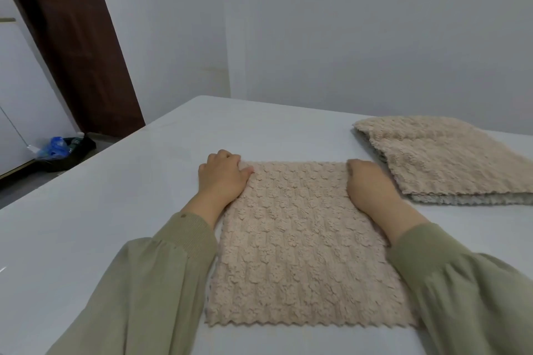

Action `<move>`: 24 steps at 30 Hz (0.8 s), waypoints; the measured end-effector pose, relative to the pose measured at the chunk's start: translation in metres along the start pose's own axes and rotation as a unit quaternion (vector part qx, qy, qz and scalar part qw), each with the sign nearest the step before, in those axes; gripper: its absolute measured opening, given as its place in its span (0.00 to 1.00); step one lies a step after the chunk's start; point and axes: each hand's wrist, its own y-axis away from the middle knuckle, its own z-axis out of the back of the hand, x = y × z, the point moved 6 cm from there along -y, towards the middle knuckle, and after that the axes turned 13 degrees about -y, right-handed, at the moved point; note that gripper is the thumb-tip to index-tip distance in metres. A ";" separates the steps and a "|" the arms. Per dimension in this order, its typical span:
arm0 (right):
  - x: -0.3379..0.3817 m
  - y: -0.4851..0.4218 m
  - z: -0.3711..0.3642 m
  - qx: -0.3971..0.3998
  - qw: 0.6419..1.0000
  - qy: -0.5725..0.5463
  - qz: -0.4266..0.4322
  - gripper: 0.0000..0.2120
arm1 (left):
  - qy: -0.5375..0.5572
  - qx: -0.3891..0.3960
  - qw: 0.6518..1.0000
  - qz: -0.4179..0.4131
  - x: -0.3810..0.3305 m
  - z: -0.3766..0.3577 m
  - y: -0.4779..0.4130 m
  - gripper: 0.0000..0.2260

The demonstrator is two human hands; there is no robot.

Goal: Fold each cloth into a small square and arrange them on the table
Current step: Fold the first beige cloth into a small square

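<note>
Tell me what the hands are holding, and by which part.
The beige cloth lying flat in front: the left hand pinches its far left corner, the right hand grips its far right corner.

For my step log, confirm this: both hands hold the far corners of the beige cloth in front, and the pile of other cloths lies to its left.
Not quite. The pile of other cloths lies to the right of the beige cloth, as the head view shows. The rest stands: the left hand and right hand hold its far corners.
</note>
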 end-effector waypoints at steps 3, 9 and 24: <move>-0.008 -0.002 -0.007 0.009 1.000 0.005 -0.008 0.20 | 0.046 -0.009 0.999 -0.007 -0.002 0.001 -0.005 0.11; -0.003 -0.001 0.003 -0.027 0.999 0.044 0.009 0.13 | 0.240 -0.070 0.968 0.000 0.003 0.011 0.005 0.10; -0.035 0.021 0.058 -0.115 0.985 -0.099 -0.084 0.12 | 0.319 -0.038 0.946 0.036 -0.002 0.026 0.047 0.09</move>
